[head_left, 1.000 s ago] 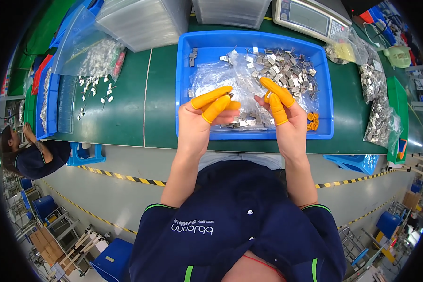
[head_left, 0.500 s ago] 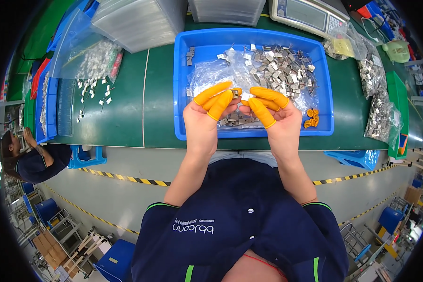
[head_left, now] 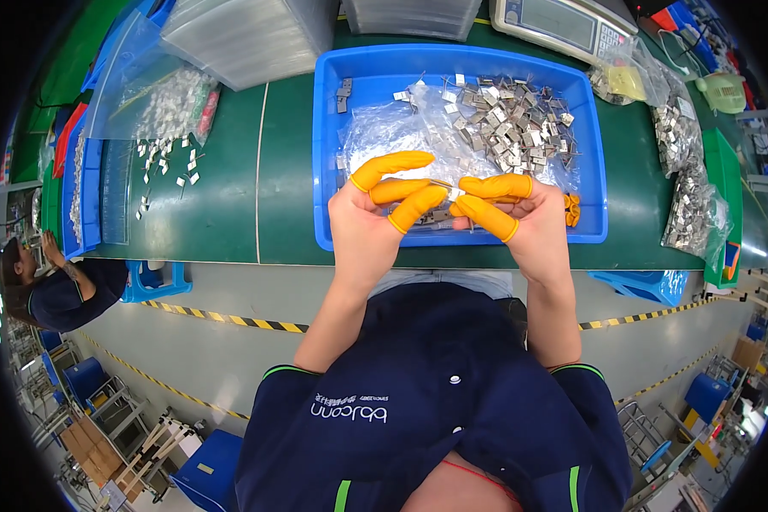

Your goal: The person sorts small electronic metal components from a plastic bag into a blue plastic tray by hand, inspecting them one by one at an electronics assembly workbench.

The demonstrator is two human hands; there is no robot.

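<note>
Over the near part of a blue tray (head_left: 326,128), my left hand (head_left: 373,209) and my right hand (head_left: 533,218) meet fingertip to fingertip, with orange finger cots on several fingers. Both are closed in a pinch around a small white block-shaped part (head_left: 455,194), partly hidden by the fingers. A thin dark edge or lead shows beside it at the left fingertips; any second piece there is too small to make out. Beyond my hands, a heap of small metal-and-white parts with leads (head_left: 512,124) lies in the tray, alongside clear plastic bags (head_left: 384,136).
Spare orange finger cots (head_left: 572,209) lie at the tray's right side. Left on the green table (head_left: 222,188) are a bag of white parts (head_left: 175,107) and loose ones. A scale (head_left: 554,26), clear plastic containers (head_left: 247,38) and bagged parts (head_left: 682,205) surround the tray. A person (head_left: 68,286) is at far left.
My hands have come closer together, and the right has turned and shifted slightly right and down. The white part is now pinched between both hands' fingertips.
</note>
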